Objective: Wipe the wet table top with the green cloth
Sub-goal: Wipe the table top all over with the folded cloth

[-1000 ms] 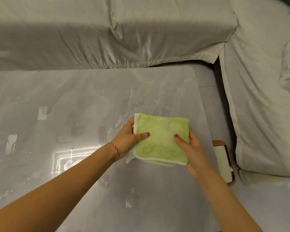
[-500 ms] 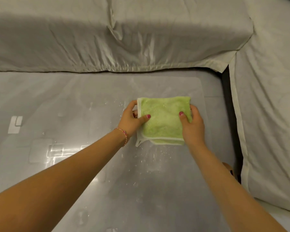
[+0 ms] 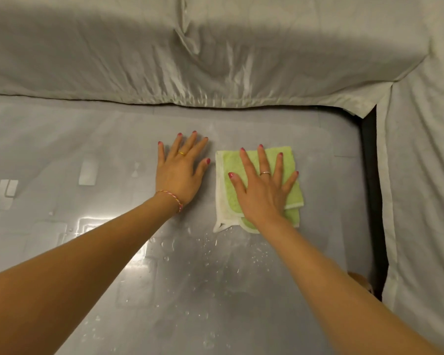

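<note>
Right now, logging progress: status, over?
Right hand flat on green cloth. Left hand flat on table top. Droplets remain nearside.
</note>
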